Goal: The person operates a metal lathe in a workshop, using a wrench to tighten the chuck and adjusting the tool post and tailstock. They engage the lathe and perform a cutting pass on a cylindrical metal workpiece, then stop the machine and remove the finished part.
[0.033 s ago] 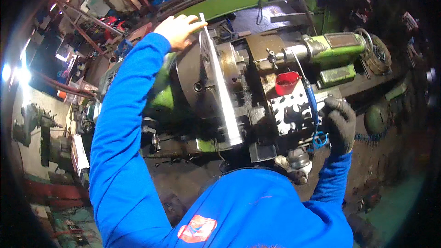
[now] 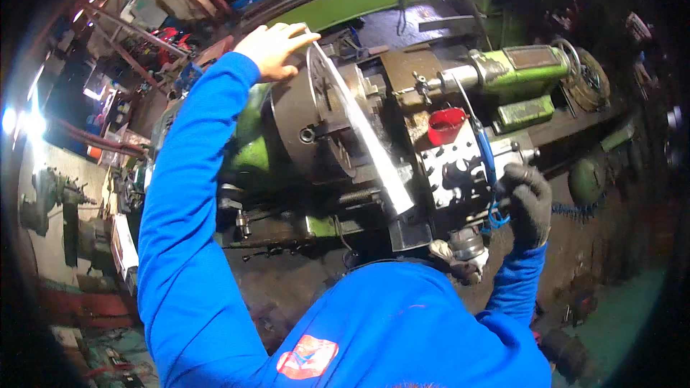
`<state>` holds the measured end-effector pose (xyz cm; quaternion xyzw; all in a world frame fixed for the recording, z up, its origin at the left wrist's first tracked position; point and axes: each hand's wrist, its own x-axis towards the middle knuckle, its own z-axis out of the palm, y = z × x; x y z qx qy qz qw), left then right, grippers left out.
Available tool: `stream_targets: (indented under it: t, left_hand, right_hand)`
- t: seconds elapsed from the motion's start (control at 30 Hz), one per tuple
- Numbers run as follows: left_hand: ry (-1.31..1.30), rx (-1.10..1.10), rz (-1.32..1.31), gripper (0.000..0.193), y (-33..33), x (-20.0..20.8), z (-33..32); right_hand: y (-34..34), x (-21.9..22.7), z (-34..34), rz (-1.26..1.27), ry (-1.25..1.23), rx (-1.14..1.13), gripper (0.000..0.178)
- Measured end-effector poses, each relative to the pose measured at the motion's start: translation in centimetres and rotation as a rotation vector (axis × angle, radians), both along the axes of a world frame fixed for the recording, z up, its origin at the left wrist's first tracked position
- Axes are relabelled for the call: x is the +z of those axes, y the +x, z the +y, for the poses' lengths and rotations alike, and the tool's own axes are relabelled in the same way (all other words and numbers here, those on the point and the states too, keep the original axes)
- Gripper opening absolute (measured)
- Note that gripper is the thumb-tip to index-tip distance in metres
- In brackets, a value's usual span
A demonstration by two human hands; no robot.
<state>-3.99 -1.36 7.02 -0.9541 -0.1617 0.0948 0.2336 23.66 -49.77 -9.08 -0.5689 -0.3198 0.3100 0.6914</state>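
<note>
My bare left hand (image 2: 277, 50) reaches over a big lathe chuck (image 2: 296, 118), its fingers closed at the thin far end of a long shiny metal bar (image 2: 370, 140). The bar slants across the chuck face, and its wide near end lies by the lathe carriage. My right hand (image 2: 530, 205) wears a dark grey glove. Its fingers are curled beside the blue air blow gun (image 2: 487, 158) and coiled blue hose (image 2: 496, 219); what they hold, if anything, is hidden. A red cup (image 2: 446, 126) stands on the carriage by the tool post (image 2: 456, 172).
The green tailstock (image 2: 514, 75) stands right of the carriage, with a handwheel at its end. A rag and a round metal part (image 2: 467, 244) sit at the carriage's near side. Behind the lathe runs another green machine (image 2: 316, 3). Clutter fills the far left.
The bar's near end has swung to the right, while my left hand has shifted slightly left with its far end. My gloved right hand has moved a little down and away from the carriage handle.
</note>
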Motion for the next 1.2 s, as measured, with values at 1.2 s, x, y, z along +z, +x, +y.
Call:
stream_targets:
  t: [1.2]
  left_hand:
    - [-0.075,0.403,-0.328,0.041,5.6,-7.0,-2.0]
  right_hand:
    - [42.0,-0.9,15.1,-1.179,-0.822,-0.645,0.057]
